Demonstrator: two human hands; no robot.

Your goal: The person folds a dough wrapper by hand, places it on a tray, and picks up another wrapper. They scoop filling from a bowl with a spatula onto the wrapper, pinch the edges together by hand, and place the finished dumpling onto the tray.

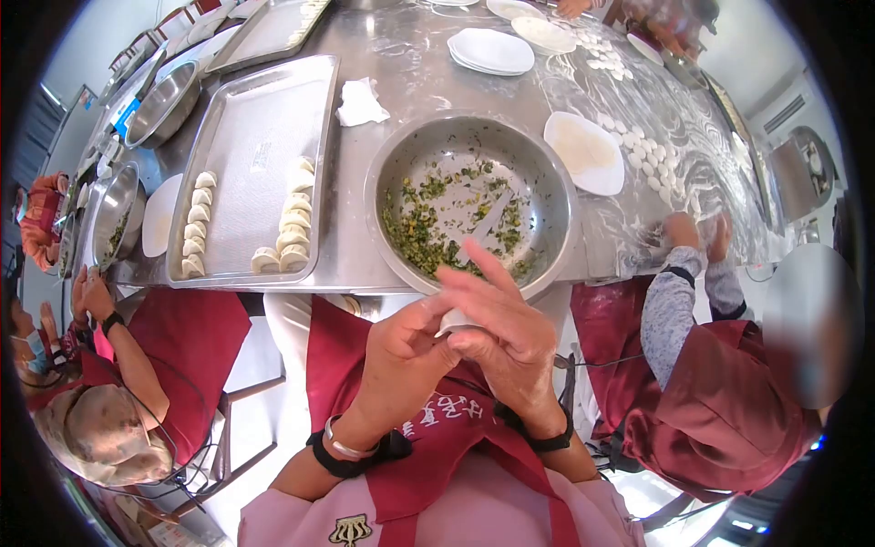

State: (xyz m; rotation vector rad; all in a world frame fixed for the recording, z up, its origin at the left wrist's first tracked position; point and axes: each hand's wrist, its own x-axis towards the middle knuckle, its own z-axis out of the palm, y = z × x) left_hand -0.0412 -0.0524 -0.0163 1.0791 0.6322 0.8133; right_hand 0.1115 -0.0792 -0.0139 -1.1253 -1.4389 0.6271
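Observation:
A small white dumpling (458, 322) is pinched between my hands, just in front of the near rim of a steel bowl (375, 173). My left hand (407, 346) closes on its left side, and my right hand (504, 333) holds its right side with some fingers raised. Chopped green and yellow filling (417, 223) lies spread in the bowl, with a flat spatula (492, 216) resting in it. To the left, a metal tray (251, 182) bears rows of folded dumplings (293, 219) along both sides.
A crumpled white cloth (362, 102) lies beside the tray. White plates (490, 51) and a plate with wrappers (584, 152) are beyond and right of the bowl. Dough pieces (649, 159) dot the floury table. Co-workers sit close on both sides, the right one's hands (697, 235) over the table.

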